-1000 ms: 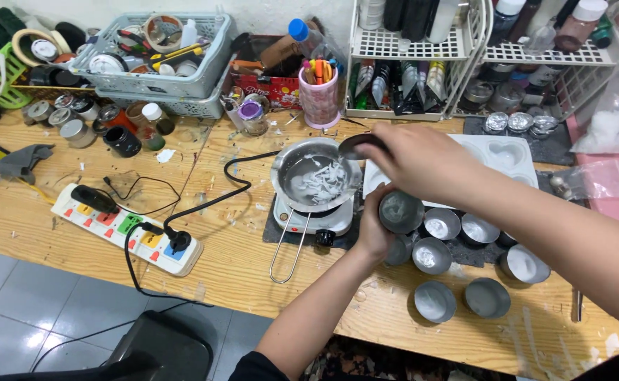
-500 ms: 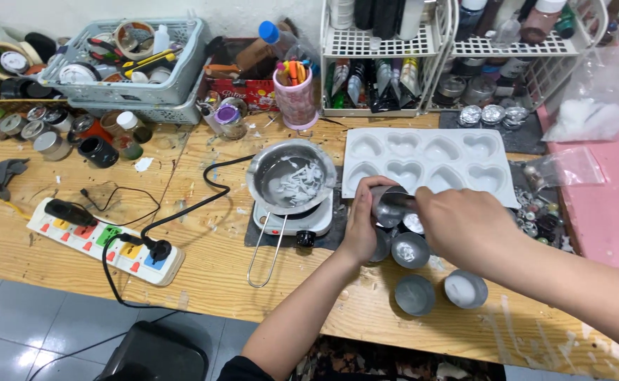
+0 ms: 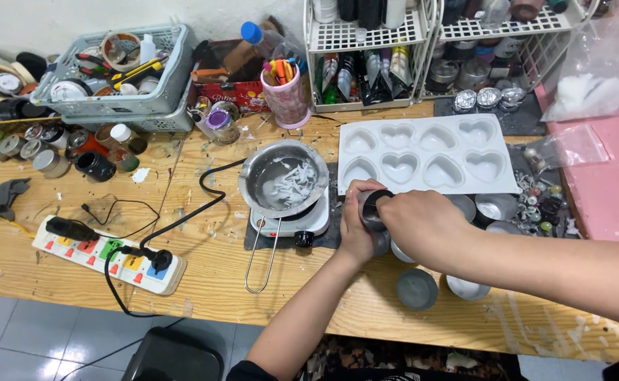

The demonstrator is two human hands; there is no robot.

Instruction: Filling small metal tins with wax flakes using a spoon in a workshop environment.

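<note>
Just below the white heart-shaped mould (image 3: 429, 152), at the near edge of the hot plate (image 3: 288, 224), I hold a small round metal tin (image 3: 374, 209) between both hands. My left hand (image 3: 355, 229) wraps its side from the pot's side, and my right hand (image 3: 422, 224) closes over it from the other, so both are clamped on it, pressed close together. It looks light and stiff, thin-walled, smooth enough to slip, and I judge it dents easily, so the rim and side wall are the places to grip. Its dark mouth faces up and slightly towards me; its axis seems near upright, short. More tins (image 3: 416, 288) sit on the worktop (image 3: 210, 268) beside the wax-flecked pot (image 3: 284, 178).
</note>
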